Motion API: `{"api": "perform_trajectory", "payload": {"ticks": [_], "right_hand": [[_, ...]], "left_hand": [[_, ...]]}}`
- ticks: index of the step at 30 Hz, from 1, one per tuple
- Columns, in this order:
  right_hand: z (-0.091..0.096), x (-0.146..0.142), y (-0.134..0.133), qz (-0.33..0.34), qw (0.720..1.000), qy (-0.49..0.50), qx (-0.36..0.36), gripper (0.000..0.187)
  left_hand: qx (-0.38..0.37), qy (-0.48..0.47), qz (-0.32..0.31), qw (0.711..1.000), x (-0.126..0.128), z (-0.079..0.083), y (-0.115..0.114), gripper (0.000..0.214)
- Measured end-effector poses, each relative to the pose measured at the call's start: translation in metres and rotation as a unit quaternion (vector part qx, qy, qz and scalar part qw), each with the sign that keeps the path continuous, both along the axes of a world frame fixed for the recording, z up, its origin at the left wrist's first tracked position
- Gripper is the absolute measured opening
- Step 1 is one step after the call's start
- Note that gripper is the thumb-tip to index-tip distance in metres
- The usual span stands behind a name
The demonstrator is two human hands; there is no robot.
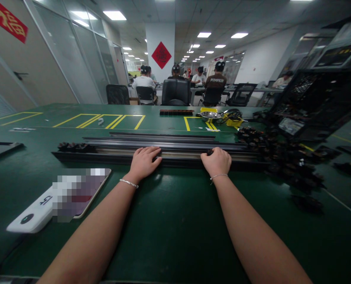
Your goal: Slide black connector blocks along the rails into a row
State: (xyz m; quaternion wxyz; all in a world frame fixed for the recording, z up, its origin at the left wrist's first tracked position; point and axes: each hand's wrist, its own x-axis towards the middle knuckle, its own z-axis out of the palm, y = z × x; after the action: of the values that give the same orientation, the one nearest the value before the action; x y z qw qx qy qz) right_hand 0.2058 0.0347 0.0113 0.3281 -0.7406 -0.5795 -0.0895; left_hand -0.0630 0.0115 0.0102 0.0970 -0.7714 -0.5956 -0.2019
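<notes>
A long black channelled rail (pixel 178 161) lies crosswise on the table in front of me. My left hand (pixel 144 162) rests over it left of the middle, fingers stretched across the channel and thumb apart. Farther right, my right hand (pixel 217 161) is closed at the same rail, with a small black part (pixel 210 152) showing at its fingertips. Its lower fingers are hidden. Several small dark parts (pixel 75 147) sit in a row at the rail's left end. Behind lie more long rails (pixel 163 141), parallel to the first.
A heap of dark small parts (pixel 290 161) spreads at the right, before a black open-frame case (pixel 320 98). A white device (pixel 33 215) and a phone (pixel 97 189) lie at left. A metal bowl (pixel 211 115) stands farther back. Several people sit beyond the green table (pixel 169 236).
</notes>
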Motion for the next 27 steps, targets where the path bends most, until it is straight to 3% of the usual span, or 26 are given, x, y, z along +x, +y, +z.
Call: {"api": "perform_trajectory", "payload": {"ticks": [21, 27], "right_hand": [[0.0026, 0.0095, -0.0031, 0.039, 0.999, -0.003, -0.016, 0.026], [0.0017, 0.0084, -0.0046, 0.020, 1.000, -0.008, -0.011, 0.026]], "left_hand": [[-0.005, -0.004, 0.004, 1.000, -0.0004, 0.0010, -0.0010, 0.042], [-0.007, -0.006, 0.006, 1.000, -0.0003, 0.0008, 0.0004, 0.042]]}}
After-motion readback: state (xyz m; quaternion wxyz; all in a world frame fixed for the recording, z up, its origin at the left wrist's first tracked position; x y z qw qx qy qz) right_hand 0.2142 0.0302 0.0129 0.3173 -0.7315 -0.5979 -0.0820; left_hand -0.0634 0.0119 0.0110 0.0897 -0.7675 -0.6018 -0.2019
